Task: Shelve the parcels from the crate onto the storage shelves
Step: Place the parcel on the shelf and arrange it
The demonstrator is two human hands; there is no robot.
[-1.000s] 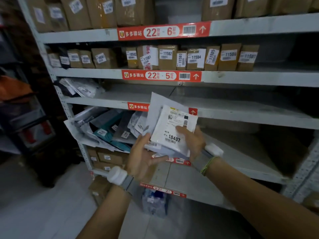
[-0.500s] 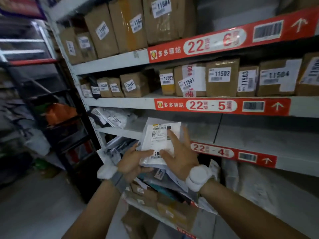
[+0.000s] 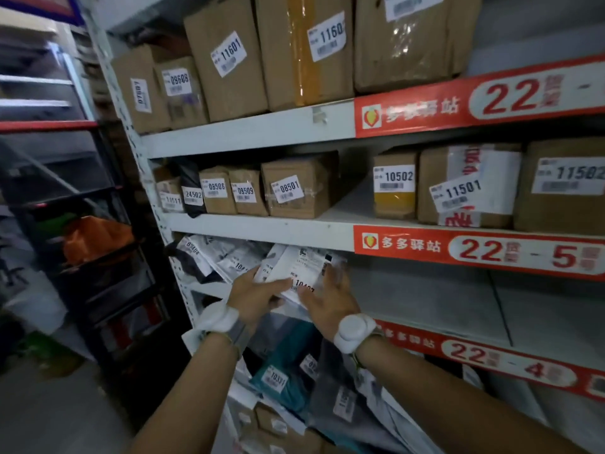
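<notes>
Judging by its sag and creases, we take the parcel [image 3: 299, 268] for a light, thin plastic mailer. It looks soft, floppy and rather slick, and nothing rigid shows inside. We would hold it by an edge with a thumb on the face, and back it with a flat palm so it neither folds nor slides out.

It stands tilted at the front of the shelf [image 3: 425, 299], under the red strip [image 3: 474, 253] marked 22-5, just right of a leaning pile of mailers [image 3: 226, 260]. Our left hand [image 3: 255, 298] pinches its lower left edge, thumb across the front. Our right hand [image 3: 329, 306] lies flat against its right side, fingers straight and a little spread.

Our thumbs cover part of its number label, so the last digits are unsure. A second white sheet shows behind it, and we cannot tell whether that is another parcel. Our hands hide whether its bottom edge rests on the shelf. Blur smears the small print, and the crate is out of view.
</notes>
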